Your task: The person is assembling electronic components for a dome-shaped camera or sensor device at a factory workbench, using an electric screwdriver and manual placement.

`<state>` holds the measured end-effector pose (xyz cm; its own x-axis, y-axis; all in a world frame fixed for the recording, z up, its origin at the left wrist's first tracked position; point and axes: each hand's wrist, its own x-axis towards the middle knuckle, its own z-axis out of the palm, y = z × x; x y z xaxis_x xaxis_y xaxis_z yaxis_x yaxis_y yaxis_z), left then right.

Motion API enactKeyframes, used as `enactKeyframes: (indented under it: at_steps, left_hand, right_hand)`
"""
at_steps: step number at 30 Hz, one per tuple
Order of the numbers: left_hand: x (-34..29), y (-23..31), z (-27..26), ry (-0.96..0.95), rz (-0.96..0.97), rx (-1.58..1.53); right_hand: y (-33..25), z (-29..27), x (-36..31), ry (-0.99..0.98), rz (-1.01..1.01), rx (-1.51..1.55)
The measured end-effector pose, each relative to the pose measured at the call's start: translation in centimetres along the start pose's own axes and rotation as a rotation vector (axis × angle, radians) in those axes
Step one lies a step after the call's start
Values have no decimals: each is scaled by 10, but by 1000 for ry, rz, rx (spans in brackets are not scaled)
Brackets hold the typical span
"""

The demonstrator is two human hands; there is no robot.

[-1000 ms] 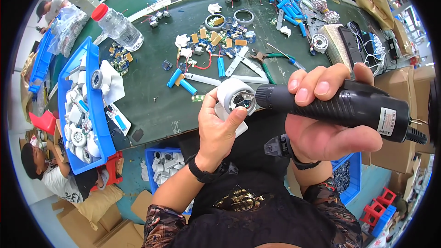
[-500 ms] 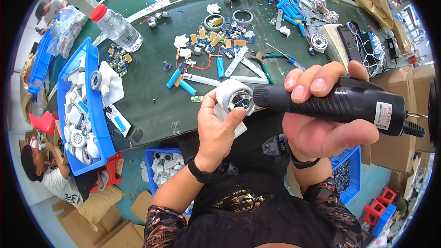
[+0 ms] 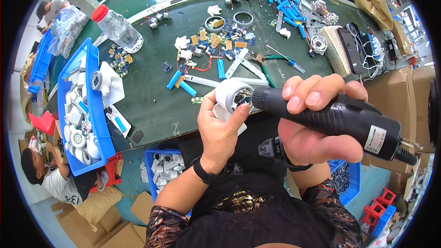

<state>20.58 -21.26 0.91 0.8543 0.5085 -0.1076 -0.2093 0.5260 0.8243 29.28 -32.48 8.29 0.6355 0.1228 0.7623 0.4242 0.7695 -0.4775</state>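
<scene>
My left hand point(image 3: 217, 131) grips a round white plastic housing point(image 3: 226, 93), its open side facing right with dark and metallic parts inside. My right hand point(image 3: 312, 140) is wrapped round a black electric screwdriver point(image 3: 351, 126), its nose against or just at the housing's opening. The bit's tip is hidden there. Just beyond, on the bench, lie white plastic strips point(image 3: 236, 62), blue cylindrical cells point(image 3: 174, 79), green-handled cutters point(image 3: 266, 70) and a thin screwdriver with a blue handle point(image 3: 296, 67).
A blue bin point(image 3: 102, 110) of white parts stands at left, near a red-capped bottle point(image 3: 118, 30). Circuit boards point(image 3: 216, 41) and grey rings point(image 3: 243, 18) are scattered mid-bench. More blue cells point(image 3: 287, 9) lie far right. Below the bench edge are blue crates point(image 3: 150, 174).
The electric screwdriver's rear end has dropped, and my right hand has shifted slightly left and down with it. The housing in my left hand has turned a little.
</scene>
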Motion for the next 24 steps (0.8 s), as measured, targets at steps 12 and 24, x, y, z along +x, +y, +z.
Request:
enactKeyframes:
  at_steps: [12,24]
  left_hand:
    - [1,1,0,25,4,-15]
    - [1,1,-1,23,11,-20]
  right_hand:
    - [7,-2,-4,-95,-57,-79]
    - [-6,-1,2,-116,82,51]
